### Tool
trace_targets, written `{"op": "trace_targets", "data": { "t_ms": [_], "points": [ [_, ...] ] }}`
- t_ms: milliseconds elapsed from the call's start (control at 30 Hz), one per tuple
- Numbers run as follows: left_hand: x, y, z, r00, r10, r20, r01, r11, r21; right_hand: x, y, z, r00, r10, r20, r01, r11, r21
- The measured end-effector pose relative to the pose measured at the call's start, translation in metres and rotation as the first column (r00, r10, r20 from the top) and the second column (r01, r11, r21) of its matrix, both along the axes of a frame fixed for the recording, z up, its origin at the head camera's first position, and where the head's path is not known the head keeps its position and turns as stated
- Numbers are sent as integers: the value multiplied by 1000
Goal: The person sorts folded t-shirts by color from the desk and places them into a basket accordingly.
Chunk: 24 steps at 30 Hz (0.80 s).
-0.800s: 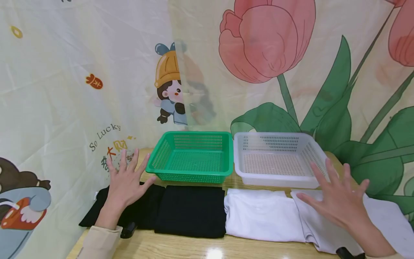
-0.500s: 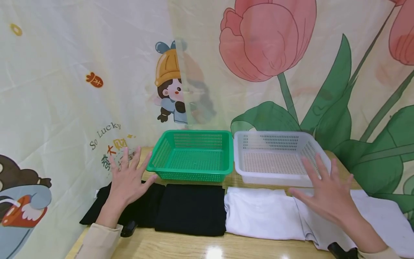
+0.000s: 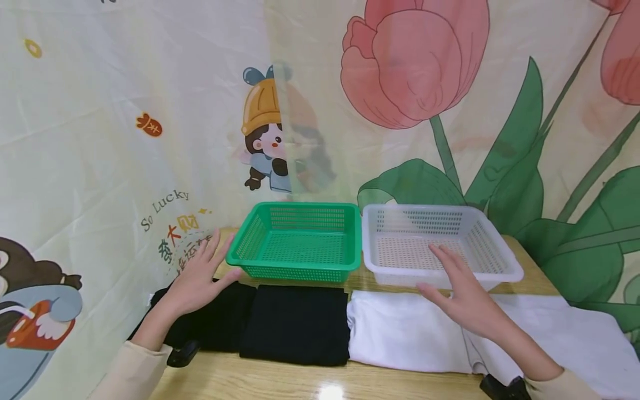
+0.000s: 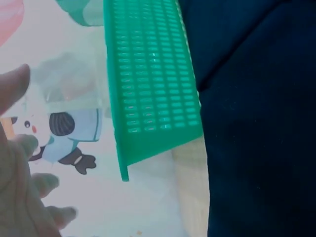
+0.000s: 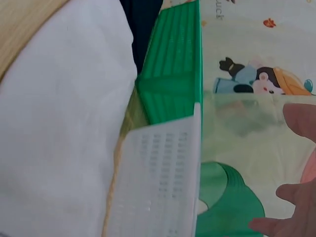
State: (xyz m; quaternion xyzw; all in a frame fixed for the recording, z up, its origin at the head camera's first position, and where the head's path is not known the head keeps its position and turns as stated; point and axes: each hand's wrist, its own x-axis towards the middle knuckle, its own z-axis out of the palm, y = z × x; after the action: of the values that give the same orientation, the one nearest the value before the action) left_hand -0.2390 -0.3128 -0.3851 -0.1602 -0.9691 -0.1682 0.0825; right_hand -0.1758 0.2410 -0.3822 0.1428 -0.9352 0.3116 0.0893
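Observation:
My left hand point(image 3: 199, 280), fingers spread, hovers over the black folded cloth at the far left point(image 3: 215, 325), left of the green basket point(image 3: 295, 272). A second black folded cloth point(image 3: 295, 325) lies in front of that basket. Over the white and pale grey cloths, my right hand point(image 3: 465, 303) has its fingers extended and holds nothing. It overlaps the front of the white basket point(image 3: 400, 278) in the head view. The white folded cloth point(image 3: 400, 333) lies beside the black one, and a pale grey cloth point(image 3: 565, 339) lies at the far right, partly behind my forearm.
Both baskets have perforated walls and stand side by side at the back of the wooden table point(image 3: 270, 380), with nothing inside them. A printed curtain point(image 3: 200, 83) hangs close behind. Black wrist straps point(image 3: 184, 354) show at both cuffs.
My right hand has moved left, from over the grey cloth toward the white basket's front and the white cloth. Both hands have turned, and their fingers are less spread. Baskets and cloths stay put.

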Motion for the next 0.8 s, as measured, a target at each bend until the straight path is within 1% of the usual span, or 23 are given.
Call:
{"op": "trace_targets", "data": {
  "t_ms": [33,100,167,233,300,367,400,467,500,533,567,667,767,800],
  "points": [
    [1,-2,0,999,-16,32,15,999,49,0,-3,0,1000,18,18,-18,1000,-26],
    [3,-5,0,995,-53,88,40,988,148,1,-8,-1,997,54,59,-49,995,-81],
    [5,-8,1,986,-93,136,60,970,234,1,-13,-2,991,85,99,-72,989,-131],
    [8,-12,2,976,-139,168,82,948,307,2,-18,-3,982,112,151,-85,981,-176],
    [11,-15,4,961,-172,217,81,924,374,2,-23,-5,971,125,206,-83,976,-200],
    [13,-17,5,939,-215,270,76,892,445,2,-28,-8,957,139,256,-82,971,-223],
    [13,-18,6,926,-234,297,67,874,481,1,-30,-9,948,147,283,-78,968,-240],
    [14,-19,5,896,-266,356,35,841,540,0,-35,-12,922,172,346,-66,953,-297],
    [14,-19,4,878,-286,383,21,823,568,0,-38,-13,908,192,373,-63,942,-330],
    [15,-20,3,863,-301,407,6,810,586,-1,-41,-14,891,213,400,-57,928,-367],
    [15,-20,2,844,-314,434,-16,796,605,-2,-44,-16,873,236,427,-49,913,-406],
    [13,-20,-6,785,-345,514,-82,765,639,-5,-54,-21,816,306,490,-18,861,-509],
    [10,-18,-17,721,-390,572,-136,730,669,-7,-64,-27,767,366,526,17,809,-588],
    [9,-18,-21,704,-405,583,-148,720,678,-8,-67,-29,754,382,534,29,793,-609]
  ]
}}
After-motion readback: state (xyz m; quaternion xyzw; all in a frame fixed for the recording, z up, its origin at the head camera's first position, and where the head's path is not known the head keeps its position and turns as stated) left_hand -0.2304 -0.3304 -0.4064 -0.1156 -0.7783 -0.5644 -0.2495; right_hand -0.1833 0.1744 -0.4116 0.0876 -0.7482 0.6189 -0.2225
